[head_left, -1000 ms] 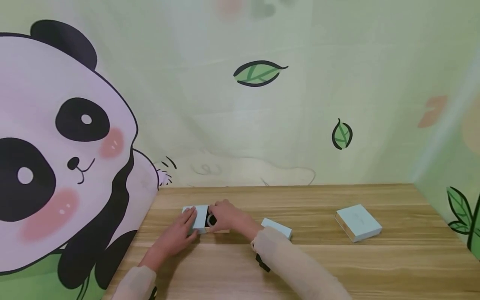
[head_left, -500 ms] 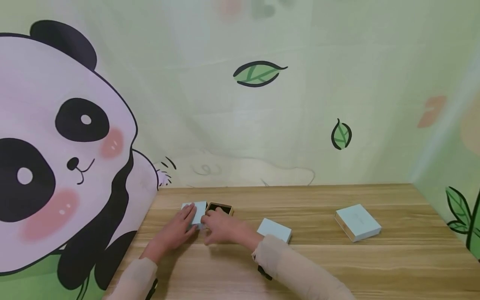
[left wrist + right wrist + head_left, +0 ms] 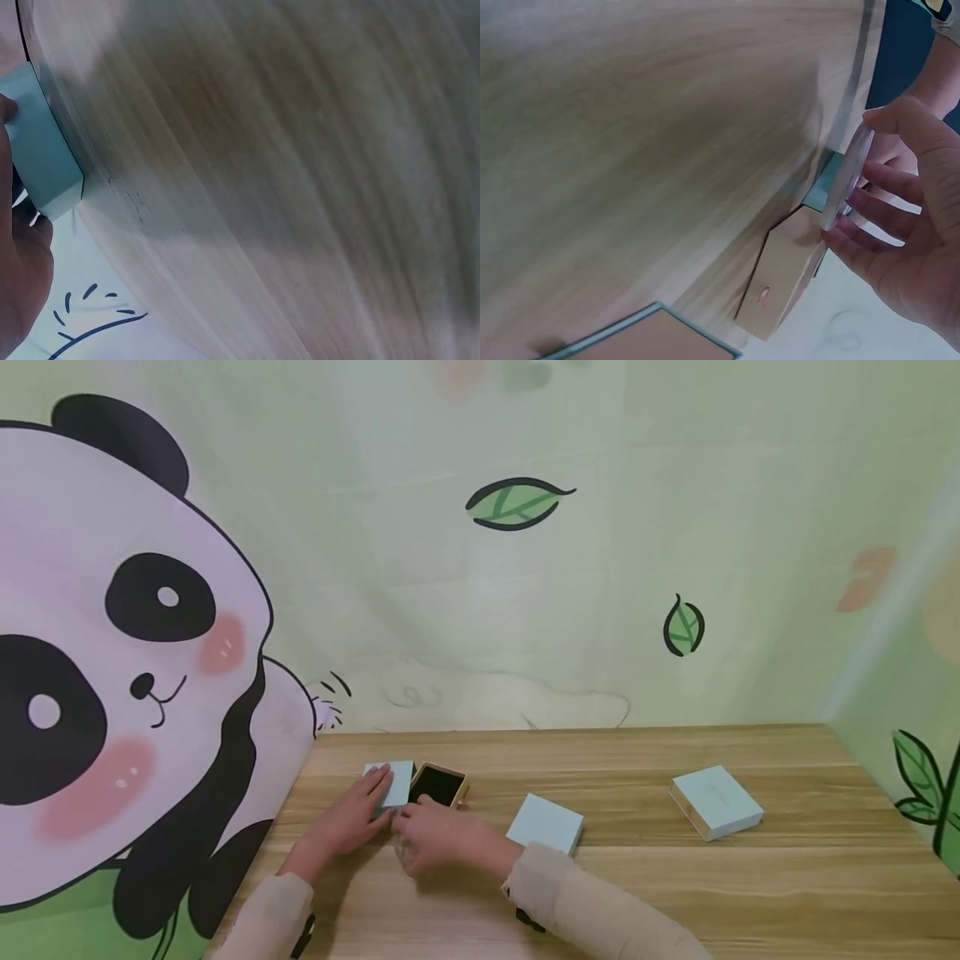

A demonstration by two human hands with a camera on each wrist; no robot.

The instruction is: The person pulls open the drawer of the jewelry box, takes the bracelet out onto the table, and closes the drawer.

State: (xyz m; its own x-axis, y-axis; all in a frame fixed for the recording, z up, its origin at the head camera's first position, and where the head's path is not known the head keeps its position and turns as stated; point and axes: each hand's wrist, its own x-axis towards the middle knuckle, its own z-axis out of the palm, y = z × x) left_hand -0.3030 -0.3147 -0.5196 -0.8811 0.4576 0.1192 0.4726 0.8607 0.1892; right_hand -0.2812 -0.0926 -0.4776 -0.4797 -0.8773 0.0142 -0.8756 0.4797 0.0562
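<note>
A small light-blue box sleeve (image 3: 400,787) lies at the table's left. My left hand (image 3: 352,814) holds it there, fingers over its top and thumb against its near side; the left wrist view shows part of the sleeve (image 3: 46,142). Just right of the sleeve sits its tan drawer (image 3: 439,783), pulled out, with a black lining. My right hand (image 3: 442,837) is in front of this drawer. It pinches a pale, thin bangle (image 3: 847,178) between thumb and fingertips, seen edge-on in the right wrist view. In the head view the hand mostly hides the bangle.
A second light-blue box (image 3: 547,822) lies near my right forearm, partly covered by the sleeve. Farther right on the wooden table (image 3: 637,893) is a third light-blue box (image 3: 717,802). A printed cloth backdrop (image 3: 420,568) with a panda rises behind the table.
My right hand has lifted the bangle out of the drawer and drawn it toward me. The drawer has turned slightly and its black lining now shows. My left hand stays on the sleeve.
</note>
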